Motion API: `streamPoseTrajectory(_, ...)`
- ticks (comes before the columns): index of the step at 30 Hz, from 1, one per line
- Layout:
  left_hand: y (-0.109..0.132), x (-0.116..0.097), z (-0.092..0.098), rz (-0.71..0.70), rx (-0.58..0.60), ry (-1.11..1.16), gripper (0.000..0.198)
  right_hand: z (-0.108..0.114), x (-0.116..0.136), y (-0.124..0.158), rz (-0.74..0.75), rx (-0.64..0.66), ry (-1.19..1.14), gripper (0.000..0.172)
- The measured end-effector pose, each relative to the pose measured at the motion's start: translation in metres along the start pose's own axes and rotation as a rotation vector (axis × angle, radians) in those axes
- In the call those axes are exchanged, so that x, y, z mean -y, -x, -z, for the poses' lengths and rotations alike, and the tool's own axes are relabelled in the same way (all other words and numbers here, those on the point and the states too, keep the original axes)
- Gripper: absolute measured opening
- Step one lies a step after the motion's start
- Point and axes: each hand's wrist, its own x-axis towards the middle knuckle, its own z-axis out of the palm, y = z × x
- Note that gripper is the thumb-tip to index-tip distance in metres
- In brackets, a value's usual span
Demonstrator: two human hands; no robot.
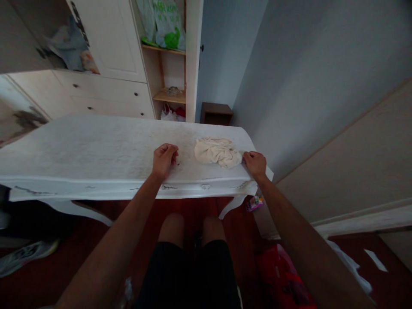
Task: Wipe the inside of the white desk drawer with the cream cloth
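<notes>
A crumpled cream cloth (217, 152) lies in folds on the right part of a white table (96, 146), whose top shows brownish smudges. At the cloth's right end, my right hand (255, 164) is closed, its thumb and fingers pinching the edge. My left hand (165, 159) is to the left of the cloth and apart from it, low over the tabletop. Its fingers are curled together, and whatever may be between them is hidden. A tiny dark speck shows just beside those fingertips.
Behind the table stand a white cabinet (109, 92) with drawers and a shelf holding plastic bags (169, 25). A wall (305, 73) runs close on the right. On the floor are a red bag (280, 274), a shoe (25, 255) and a small colourful packet (254, 203).
</notes>
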Motion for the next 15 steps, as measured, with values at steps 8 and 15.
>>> streamPoseTrajectory(8, -0.0024, 0.0025, -0.0006, 0.004, -0.005, -0.010, 0.015, -0.0009, -0.0026, 0.0006, 0.004, -0.003, -0.018, 0.030)
streamPoseTrajectory(15, -0.0040, 0.0013, -0.0008, 0.020, -0.006, -0.007, 0.017, 0.0008, -0.0008, 0.0019, 0.008, 0.004, -0.043, 0.029)
